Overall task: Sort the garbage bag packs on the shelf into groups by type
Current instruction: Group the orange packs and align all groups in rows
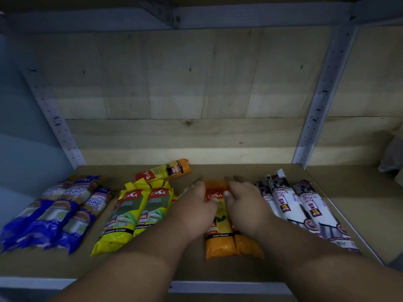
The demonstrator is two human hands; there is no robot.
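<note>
Two orange lemon-scented packs (pixel 219 243) lie side by side at the middle of the brown shelf (pixel 353 216). My left hand (pixel 196 207) and my right hand (pixel 243 203) rest on them from either side. The fingers point toward the back and both thumbs lie on the red label. Left of my hands lie yellow lemongrass packs (pixel 135 214), one partly hidden under my left hand. Blue singlet-handle packs (pixel 54 216) are grouped at the far left. White-and-purple drawstring packs (pixel 294 205) lie on the right. A single orange-ended pack (pixel 163 171) lies crosswise at the back.
A wooden back wall stands behind the shelf. Perforated metal posts rise at the left (pixel 56 123) and right (pixel 322 94). The metal front edge (pixel 218 287) runs under my forearms. A pale crumpled object (pixel 392 155) sits on the neighbouring shelf to the right.
</note>
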